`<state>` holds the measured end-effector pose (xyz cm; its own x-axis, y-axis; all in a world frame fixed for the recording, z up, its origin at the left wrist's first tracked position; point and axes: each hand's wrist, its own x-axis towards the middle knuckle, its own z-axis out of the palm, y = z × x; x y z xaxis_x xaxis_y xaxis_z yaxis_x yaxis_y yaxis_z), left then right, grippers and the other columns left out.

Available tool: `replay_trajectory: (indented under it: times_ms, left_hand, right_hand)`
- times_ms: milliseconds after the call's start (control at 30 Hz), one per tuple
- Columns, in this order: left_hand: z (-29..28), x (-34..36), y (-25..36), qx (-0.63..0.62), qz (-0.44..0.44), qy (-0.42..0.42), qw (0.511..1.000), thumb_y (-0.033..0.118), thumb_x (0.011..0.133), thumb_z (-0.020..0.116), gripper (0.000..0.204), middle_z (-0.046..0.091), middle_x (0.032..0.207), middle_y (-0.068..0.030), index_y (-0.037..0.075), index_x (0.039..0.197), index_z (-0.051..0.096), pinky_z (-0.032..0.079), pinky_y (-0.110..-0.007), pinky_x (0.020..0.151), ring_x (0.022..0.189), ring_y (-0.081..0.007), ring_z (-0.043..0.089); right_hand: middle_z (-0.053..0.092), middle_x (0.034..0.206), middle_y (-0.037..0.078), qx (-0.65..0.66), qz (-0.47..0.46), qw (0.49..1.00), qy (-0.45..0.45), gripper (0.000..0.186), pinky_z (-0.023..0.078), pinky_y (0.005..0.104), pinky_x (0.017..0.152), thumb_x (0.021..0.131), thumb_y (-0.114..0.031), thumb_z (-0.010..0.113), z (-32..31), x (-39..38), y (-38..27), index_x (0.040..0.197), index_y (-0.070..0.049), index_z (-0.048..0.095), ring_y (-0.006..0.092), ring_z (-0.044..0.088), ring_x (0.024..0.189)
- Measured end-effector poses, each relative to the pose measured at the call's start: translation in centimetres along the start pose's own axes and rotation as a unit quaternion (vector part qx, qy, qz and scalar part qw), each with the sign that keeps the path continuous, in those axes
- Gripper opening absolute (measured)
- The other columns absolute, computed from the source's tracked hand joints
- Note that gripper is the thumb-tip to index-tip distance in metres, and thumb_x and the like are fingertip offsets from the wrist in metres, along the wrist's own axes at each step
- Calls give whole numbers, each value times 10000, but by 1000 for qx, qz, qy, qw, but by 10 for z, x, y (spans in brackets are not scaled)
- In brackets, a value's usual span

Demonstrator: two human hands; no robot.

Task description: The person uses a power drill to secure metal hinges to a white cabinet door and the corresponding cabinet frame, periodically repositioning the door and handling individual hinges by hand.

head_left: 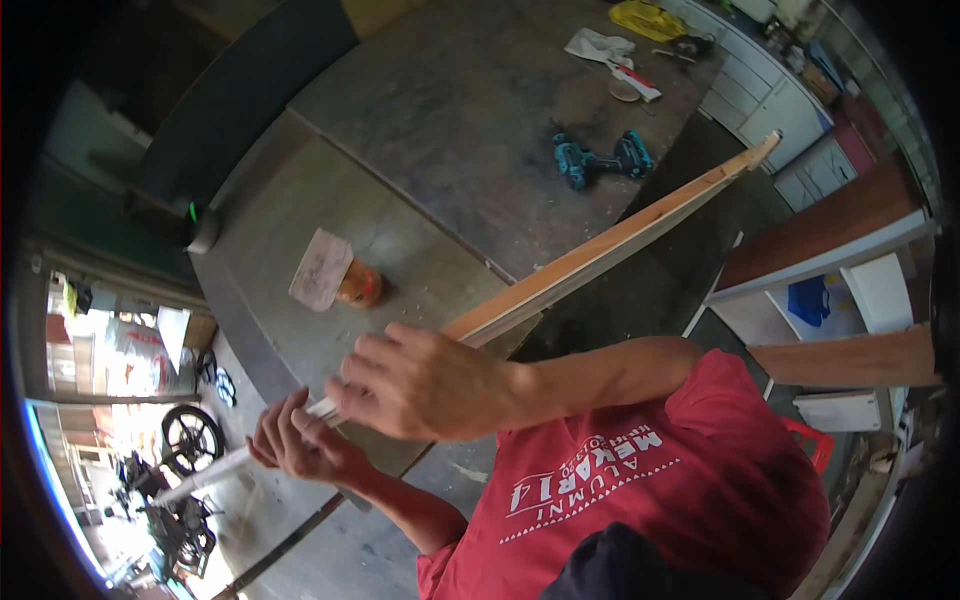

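Note:
A long, narrow wooden plank (610, 240) with a pale edge runs diagonally from the upper right down under my hands to a white length (205, 478) at the lower left. My left hand (305, 445) is curled around that white part. My right hand (410, 385) lies just to the right of it, fingers bent over the same long piece, partly hiding it. An orange container (362, 288) with a pale, marked card (318, 262) on it rests on the grey table (250, 230) beyond my hands.
A teal cordless drill (575, 160), a yellow bundle (645, 20) and white cloth (595, 45) lie on the far tabletop. Open wooden cabinets (820, 250) stand at the right. A motorcycle (165, 520) and loose wheel (192, 440) are at the lower left.

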<state>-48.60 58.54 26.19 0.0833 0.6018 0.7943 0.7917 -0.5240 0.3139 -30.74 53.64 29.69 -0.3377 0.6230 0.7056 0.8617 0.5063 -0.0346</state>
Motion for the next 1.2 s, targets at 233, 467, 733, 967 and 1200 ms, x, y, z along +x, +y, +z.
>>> replay_trajectory:
  times_ms: [233,467,733,967,1200]
  left_hand:
    - [11,-5,-24,23,7,18,1000,276,966,422,403,644,772,-79,36,777,684,388,-444,942,843,-263,583]
    - [18,4,34,-18,-99,36,994,206,1030,382,416,675,1038,-161,-72,1012,690,464,-447,937,1071,-308,602]
    - [116,0,288,-2,12,-184,983,147,901,518,261,661,746,-131,-43,893,698,465,-452,854,716,-298,610]
    - [144,1,358,43,-135,-140,980,121,935,511,269,584,575,-87,-36,819,695,444,-378,754,564,-207,517]
    - [179,-26,409,42,-37,-108,993,128,953,472,320,511,510,-43,0,750,684,425,-373,727,539,-227,484]
  right_hand:
    - [670,938,207,-131,74,824,546,321,523,391,750,1007,-223,449,-241,-137,158,1004,53,613,249,642,807]
    - [668,919,12,-147,524,747,383,211,475,250,758,997,-215,572,-284,-366,413,1088,-40,647,106,593,830]
    - [647,1135,141,65,307,944,-98,354,462,461,966,776,-294,780,-80,-404,499,1033,-71,682,351,567,1140]
    - [629,1172,142,-36,183,949,-254,432,251,600,1125,783,-382,743,-34,-406,499,1034,-36,682,400,497,1205]
    - [667,1014,141,17,155,950,-271,413,238,581,1152,727,-303,776,-73,-411,519,1014,-18,697,385,509,1170]
